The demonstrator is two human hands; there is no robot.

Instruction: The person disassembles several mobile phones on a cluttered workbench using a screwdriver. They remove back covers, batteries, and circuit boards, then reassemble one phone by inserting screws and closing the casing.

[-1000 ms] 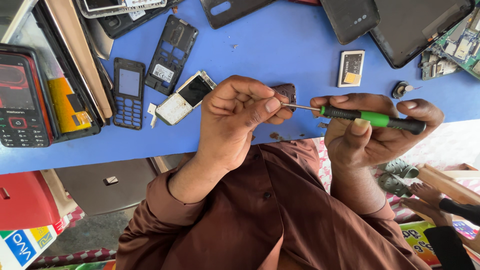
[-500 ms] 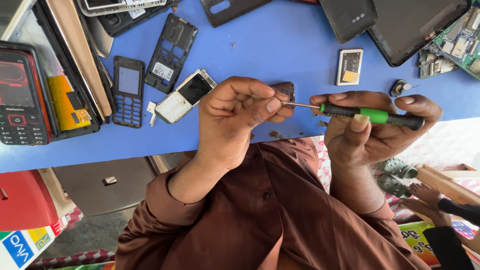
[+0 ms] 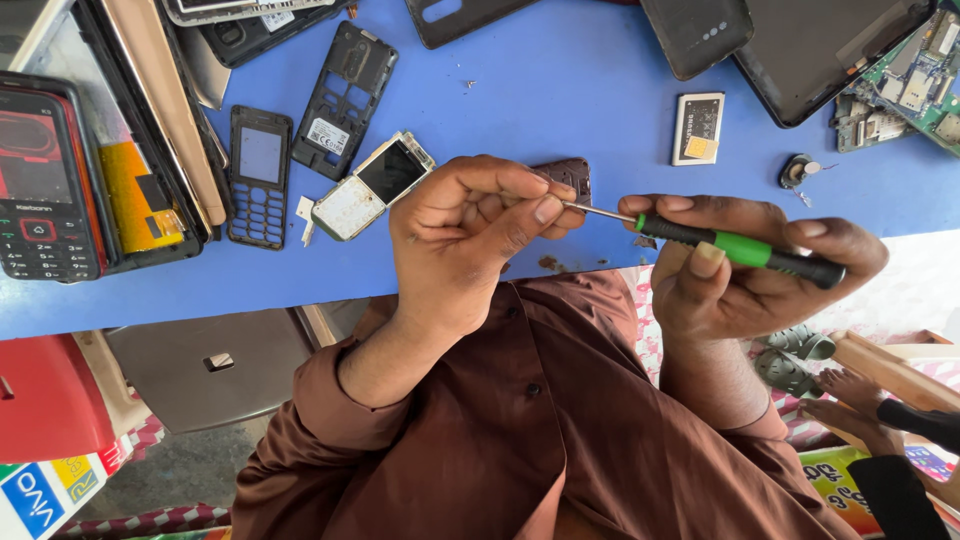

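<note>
My left hand (image 3: 470, 235) pinches a small dark phone part (image 3: 572, 174) just above the near edge of the blue table (image 3: 560, 90). In my right hand (image 3: 745, 285) is a screwdriver with a black and green handle (image 3: 740, 246), lying almost level. Its thin metal shaft (image 3: 598, 211) points left and the tip meets the part at my left fingertips. My left fingers hide most of the part.
Phone pieces lie on the table: a white screen module (image 3: 370, 187), a black keypad frame (image 3: 259, 175), a black mid frame (image 3: 345, 100), a red phone (image 3: 40, 190), a battery (image 3: 698, 128), a green circuit board (image 3: 925, 75). Another person's feet (image 3: 850, 385) are at the lower right.
Both hands have risen very slightly in the view. The screwdriver tip stays at the part held by my left fingers.
</note>
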